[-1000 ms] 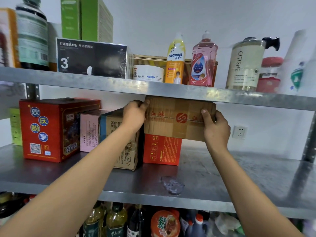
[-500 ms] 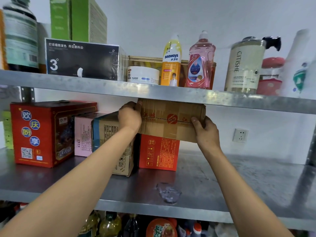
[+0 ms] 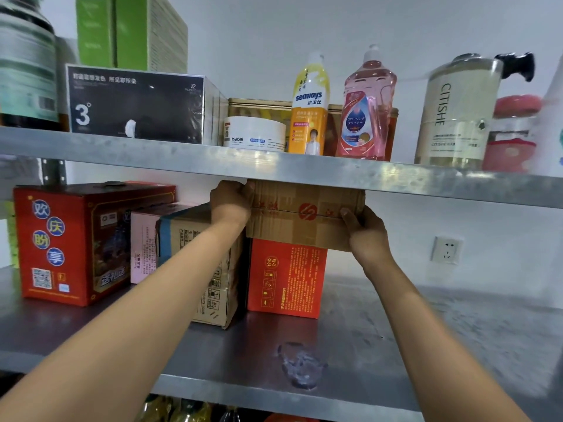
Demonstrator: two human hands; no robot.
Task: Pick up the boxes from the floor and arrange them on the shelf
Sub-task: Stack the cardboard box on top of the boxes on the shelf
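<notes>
Matt corrugated cardboard box (image 3: 304, 214), dull grey metal shelf (image 3: 335, 175)

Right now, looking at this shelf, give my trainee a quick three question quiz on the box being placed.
1. True or false: both hands hold the brown cardboard box.
2. What does that box sit on? A) the red-orange box B) the white jar C) the bare shelf
3. Which hand has its fingers at the box's lower right corner?

Key: 1 true, the left hand and right hand grip its ends. 2 A. 3 the right hand.
</notes>
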